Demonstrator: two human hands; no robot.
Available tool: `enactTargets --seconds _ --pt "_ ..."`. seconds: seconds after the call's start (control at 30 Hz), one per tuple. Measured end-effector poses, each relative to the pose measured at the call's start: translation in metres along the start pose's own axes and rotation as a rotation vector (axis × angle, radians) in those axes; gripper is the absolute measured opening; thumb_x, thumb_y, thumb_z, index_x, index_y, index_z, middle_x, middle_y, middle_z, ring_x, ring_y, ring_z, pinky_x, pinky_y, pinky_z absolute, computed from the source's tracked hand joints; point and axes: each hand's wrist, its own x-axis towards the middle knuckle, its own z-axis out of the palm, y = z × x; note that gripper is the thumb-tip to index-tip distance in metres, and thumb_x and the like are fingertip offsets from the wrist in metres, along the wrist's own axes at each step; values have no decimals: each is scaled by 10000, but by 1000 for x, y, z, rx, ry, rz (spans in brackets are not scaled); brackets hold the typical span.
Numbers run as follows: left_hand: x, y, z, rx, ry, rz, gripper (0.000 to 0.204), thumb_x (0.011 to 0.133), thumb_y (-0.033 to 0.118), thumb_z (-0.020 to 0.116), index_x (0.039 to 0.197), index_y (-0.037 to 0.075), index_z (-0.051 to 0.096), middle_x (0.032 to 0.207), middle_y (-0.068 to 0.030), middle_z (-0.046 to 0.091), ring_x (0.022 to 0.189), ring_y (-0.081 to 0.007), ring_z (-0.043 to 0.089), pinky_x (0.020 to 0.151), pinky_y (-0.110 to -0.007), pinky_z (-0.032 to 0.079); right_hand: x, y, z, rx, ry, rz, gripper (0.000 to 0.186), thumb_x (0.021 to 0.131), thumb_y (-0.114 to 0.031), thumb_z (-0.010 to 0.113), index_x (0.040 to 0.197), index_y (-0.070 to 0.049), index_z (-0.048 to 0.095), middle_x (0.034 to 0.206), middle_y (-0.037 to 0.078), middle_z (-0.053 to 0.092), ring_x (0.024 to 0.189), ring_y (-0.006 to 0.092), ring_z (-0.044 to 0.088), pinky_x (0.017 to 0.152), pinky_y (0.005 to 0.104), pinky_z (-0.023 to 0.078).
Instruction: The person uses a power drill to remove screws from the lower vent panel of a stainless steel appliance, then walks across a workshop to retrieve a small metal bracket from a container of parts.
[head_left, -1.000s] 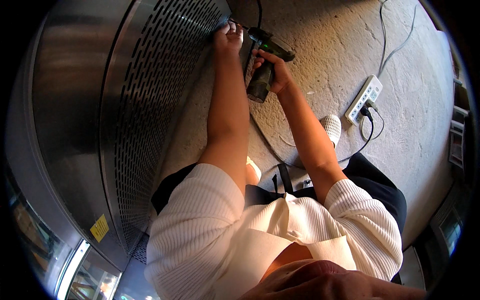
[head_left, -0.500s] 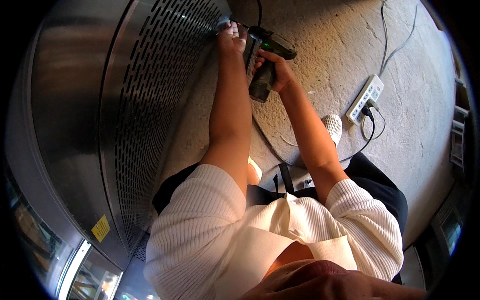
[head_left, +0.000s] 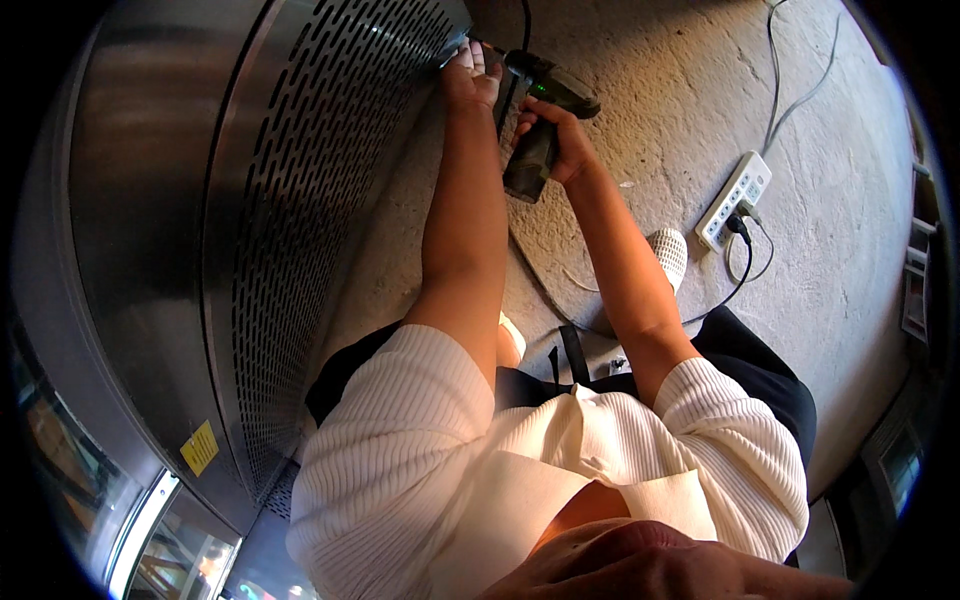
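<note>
Currently gripping a dark cordless drill [head_left: 562,92] by its handle [head_left: 531,165] in the right hand [head_left: 570,142], just right of the far end of the slotted metal panel [head_left: 310,170], with the left hand [head_left: 472,82] palm-up close beside that same end, in a grasp impossible to tell.

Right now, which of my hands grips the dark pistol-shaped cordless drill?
Your right hand grips the drill's handle; your left hand is beside the slotted metal panel.
</note>
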Motion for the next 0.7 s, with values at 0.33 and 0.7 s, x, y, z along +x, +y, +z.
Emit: enactTargets --seconds 0.33,0.7 --pt "-14 31 27 135 55 -225 444 961 291 498 1352 94 424 1394 32 448 1258 -171 436 1063 -428 284 2 -5 -5 -169 -26 -71 162 885 -160 601 984 -34 574 681 -11 535 609 118 558 618 321 514" --pt "10 11 29 296 243 -64 264 913 312 603 1107 133 600 1068 16 640 1068 -177 557 928 -386 443 6 -3 -4 -124 -20 -47 137 884 -151 606 963 -42 580 682 -5 541 614 124 562 611 308 511"
